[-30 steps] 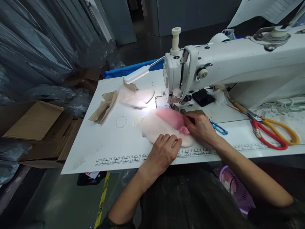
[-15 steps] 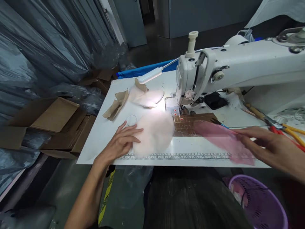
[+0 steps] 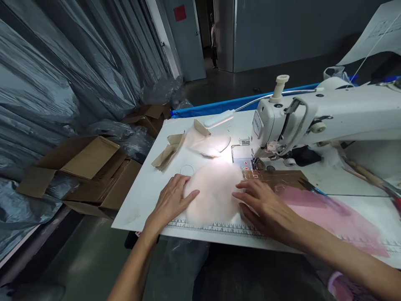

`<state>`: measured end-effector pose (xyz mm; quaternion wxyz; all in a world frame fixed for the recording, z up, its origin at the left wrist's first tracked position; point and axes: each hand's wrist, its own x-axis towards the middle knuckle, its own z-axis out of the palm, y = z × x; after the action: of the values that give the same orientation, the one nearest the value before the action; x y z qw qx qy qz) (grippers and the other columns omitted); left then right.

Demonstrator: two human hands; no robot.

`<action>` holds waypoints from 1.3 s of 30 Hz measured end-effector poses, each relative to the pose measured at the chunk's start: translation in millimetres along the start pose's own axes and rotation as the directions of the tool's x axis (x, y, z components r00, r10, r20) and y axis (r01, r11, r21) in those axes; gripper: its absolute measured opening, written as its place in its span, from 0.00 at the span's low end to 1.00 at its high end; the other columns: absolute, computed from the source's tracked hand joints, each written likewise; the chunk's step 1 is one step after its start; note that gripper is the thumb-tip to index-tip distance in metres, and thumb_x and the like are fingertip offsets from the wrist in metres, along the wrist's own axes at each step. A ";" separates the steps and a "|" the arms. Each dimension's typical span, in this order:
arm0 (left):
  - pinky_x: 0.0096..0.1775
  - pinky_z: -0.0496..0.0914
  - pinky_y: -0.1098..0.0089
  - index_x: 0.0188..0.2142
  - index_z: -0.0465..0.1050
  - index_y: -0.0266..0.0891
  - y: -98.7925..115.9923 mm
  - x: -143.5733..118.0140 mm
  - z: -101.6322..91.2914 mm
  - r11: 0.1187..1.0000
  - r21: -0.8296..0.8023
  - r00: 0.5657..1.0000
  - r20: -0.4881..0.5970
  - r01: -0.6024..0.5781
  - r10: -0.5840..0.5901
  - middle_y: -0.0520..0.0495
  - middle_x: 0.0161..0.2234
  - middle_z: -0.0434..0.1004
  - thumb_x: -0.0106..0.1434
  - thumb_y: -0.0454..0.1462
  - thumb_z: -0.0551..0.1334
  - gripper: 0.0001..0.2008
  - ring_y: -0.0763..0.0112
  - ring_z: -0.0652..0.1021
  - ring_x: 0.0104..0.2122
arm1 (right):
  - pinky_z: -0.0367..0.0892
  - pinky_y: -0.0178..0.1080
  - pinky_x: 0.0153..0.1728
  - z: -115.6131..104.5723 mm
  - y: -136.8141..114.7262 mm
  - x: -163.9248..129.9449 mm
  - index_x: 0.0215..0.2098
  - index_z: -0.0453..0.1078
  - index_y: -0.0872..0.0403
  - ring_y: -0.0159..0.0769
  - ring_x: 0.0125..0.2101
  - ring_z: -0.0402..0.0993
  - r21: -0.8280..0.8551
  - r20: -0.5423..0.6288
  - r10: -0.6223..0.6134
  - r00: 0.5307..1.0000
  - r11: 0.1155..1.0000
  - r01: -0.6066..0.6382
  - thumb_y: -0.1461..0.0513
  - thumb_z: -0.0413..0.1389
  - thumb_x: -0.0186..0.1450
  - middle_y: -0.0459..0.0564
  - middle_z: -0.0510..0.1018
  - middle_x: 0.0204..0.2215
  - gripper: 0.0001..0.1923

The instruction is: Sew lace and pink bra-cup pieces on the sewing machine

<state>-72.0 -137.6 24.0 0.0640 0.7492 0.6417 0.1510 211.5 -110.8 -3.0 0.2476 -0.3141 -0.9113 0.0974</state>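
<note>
Worktable (image 3: 140,205), white, is the main surface in my head view. Its left edge runs obliquely toward the rear; its front edge carries a printed ruler scale (image 3: 232,229). I read room for movement over the white surface between the left hand (image 3: 171,197) and the left edge. Toward the rear right, the sewing machine (image 3: 338,121) limits travel: its needle area sits just behind the right hand (image 3: 261,205). An open cardboard box (image 3: 94,171) stands beyond the left edge.

Sheer pink fabric (image 3: 347,215) lies at the front right, the right forearm passing across its near side. Pale fluffy fabric (image 3: 213,194) lies between the two hands, its near margin over the ruler scale.

Left hand: palm down, released, thumb spread onto the left margin of the fluffy fabric, fingers together and pointing rearward. Right hand: palm down, released, fingers extended and slightly separated, fingertips at the right margin. I observe both wrists entering from the front edge.

A slim lamp (image 3: 219,119) points across the rear of the table. Snips (image 3: 315,189) with a blue handle lie partly under the pink fabric.
</note>
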 end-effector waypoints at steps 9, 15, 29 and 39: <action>0.46 0.73 0.60 0.53 0.66 0.43 -42.0 43.9 -18.5 0.991 0.017 0.972 -0.190 -0.135 0.136 0.42 0.53 0.68 0.68 0.44 0.58 0.17 0.58 0.73 0.52 | 0.72 0.50 0.43 6.6 4.7 29.2 0.50 0.68 0.55 0.44 0.43 0.73 0.028 0.021 -0.021 1.000 0.999 0.021 0.65 0.49 0.69 0.62 0.71 0.48 0.13; 0.50 0.70 0.59 0.52 0.68 0.41 -41.7 125.6 -4.4 0.937 -0.038 0.937 0.009 -0.348 0.348 0.44 0.52 0.71 0.68 0.45 0.58 0.17 0.59 0.74 0.50 | 0.74 0.47 0.42 14.3 -0.5 36.8 0.54 0.64 0.55 0.43 0.46 0.72 0.064 0.049 -0.001 0.999 0.998 -0.002 0.65 0.48 0.69 0.64 0.67 0.52 0.15; 0.44 0.70 0.65 0.44 0.76 0.41 -39.4 197.8 20.6 0.915 -0.400 0.928 0.320 -0.053 0.193 0.48 0.40 0.73 0.49 0.46 0.71 0.24 0.64 0.73 0.40 | 0.75 0.41 0.44 14.8 11.4 0.6 0.54 0.64 0.54 0.36 0.45 0.72 0.234 0.116 0.140 0.983 0.958 -0.164 0.65 0.47 0.70 0.60 0.63 0.53 0.15; 0.48 0.67 0.66 0.53 0.71 0.39 -36.6 208.3 29.6 0.913 -0.405 0.934 0.340 0.042 0.108 0.48 0.43 0.71 0.43 0.44 0.71 0.36 0.63 0.72 0.43 | 0.72 0.50 0.47 51.2 6.4 -17.1 0.56 0.64 0.59 0.46 0.50 0.67 0.072 -0.125 0.149 0.981 0.987 -0.141 0.69 0.48 0.68 0.63 0.66 0.52 0.18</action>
<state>-70.1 75.8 15.4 0.3304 0.7450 0.5612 0.1441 200.2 -117.6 -55.7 0.3083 -0.3775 -0.8645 0.1231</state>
